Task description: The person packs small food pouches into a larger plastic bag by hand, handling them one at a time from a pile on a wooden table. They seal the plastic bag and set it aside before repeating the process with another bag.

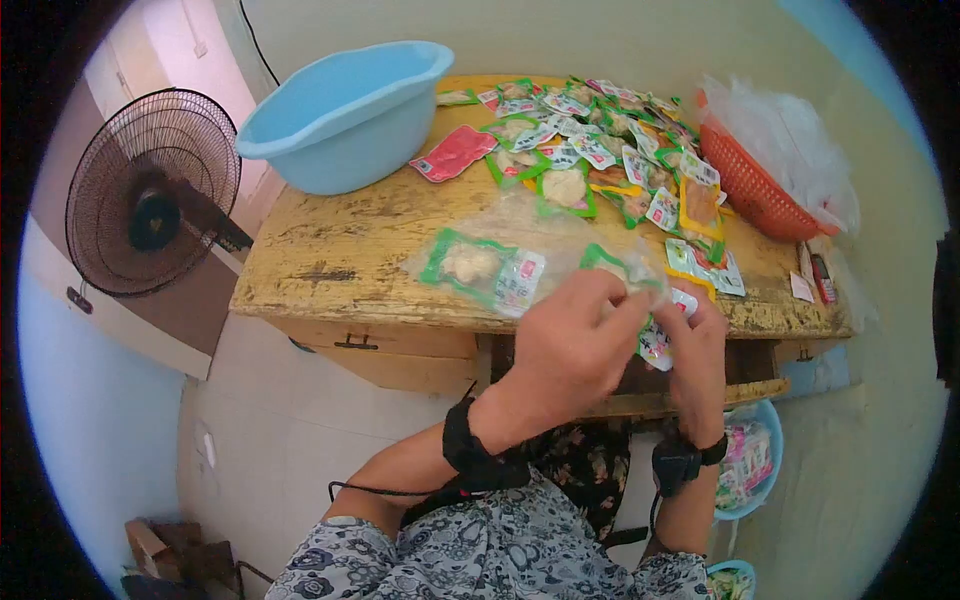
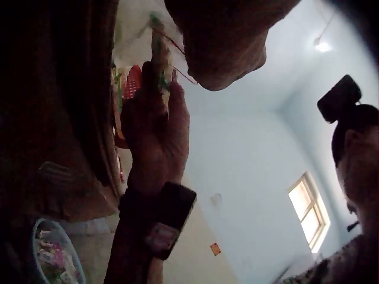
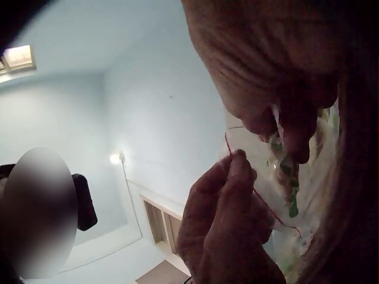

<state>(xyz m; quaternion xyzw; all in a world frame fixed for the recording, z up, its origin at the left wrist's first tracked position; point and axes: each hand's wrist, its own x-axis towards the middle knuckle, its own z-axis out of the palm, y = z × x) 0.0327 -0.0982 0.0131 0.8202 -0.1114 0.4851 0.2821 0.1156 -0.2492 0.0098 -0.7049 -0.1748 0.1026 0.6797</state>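
A clear plastic bag [image 1: 570,262] lies on the table, a green-edged packet [image 1: 470,264] inside or beneath it. My left hand [image 1: 575,345] pinches the bag's near right edge, where a thin red line [image 3: 269,208] runs by its fingertips in the right wrist view. Close beside it, my right hand [image 1: 697,370] holds a small green-and-white packet [image 1: 655,346] between thumb and fingers. That packet [image 2: 160,56] stands upright above my right hand [image 2: 157,139] in the left wrist view. Part of the packet is hidden by the fingers.
Many packets [image 1: 565,187] are heaped on the table's far side. A blue basin [image 1: 350,115] stands at the back left, and a red basket [image 1: 755,185] with plastic bags at the right. Below are an open drawer [image 1: 690,398] and a blue tub [image 1: 768,440]. A fan [image 1: 150,215] stands left.
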